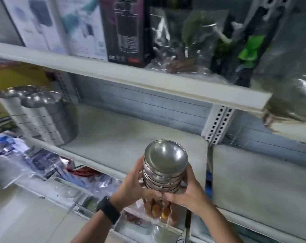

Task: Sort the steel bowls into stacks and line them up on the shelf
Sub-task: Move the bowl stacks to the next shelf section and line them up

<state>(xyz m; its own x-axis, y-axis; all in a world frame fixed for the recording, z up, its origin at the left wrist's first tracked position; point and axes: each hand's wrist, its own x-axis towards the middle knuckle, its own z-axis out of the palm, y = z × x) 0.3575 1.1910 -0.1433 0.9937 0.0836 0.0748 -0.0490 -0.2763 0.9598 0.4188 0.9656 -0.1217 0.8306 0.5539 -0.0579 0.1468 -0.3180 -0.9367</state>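
- left hand and right hand both clamped around stack of steel bowls, held in front of shelf
- more stacked bowls at shelf's left end

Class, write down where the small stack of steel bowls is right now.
Head view, low centre: the bowl stack is gripped between the left hand and right hand, at the front edge of the shelf, right of the taller steel stacks.

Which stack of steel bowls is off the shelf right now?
The short stack gripped between the left hand and right hand, in front of the shelf. The taller stacks stand on it at the left.
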